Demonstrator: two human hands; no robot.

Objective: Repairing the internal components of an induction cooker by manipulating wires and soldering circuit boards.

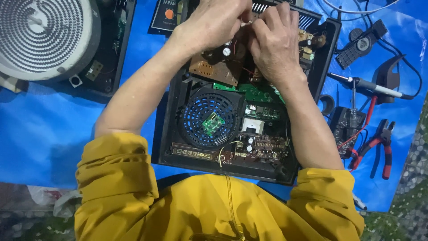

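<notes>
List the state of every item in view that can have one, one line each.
Black appliance case: cover off, circuit boards exposed.
Blue fan: in the case, seemingly not spinning.
Left hand: pinched on something small, thing hidden.
Right hand: fingers curled against the left hand.
Coil heating element: removed, lying beside the case.
Soldering iron: lying unheld on the blue sheet.
Red-handled pliers: lying unheld, handles apart.

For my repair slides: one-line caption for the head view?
Both hands pinch a small part over an opened cooker.

Matt black plastic casing (178, 129) on glossy blue tarpaulin (40, 129) (slightly creased).
</notes>
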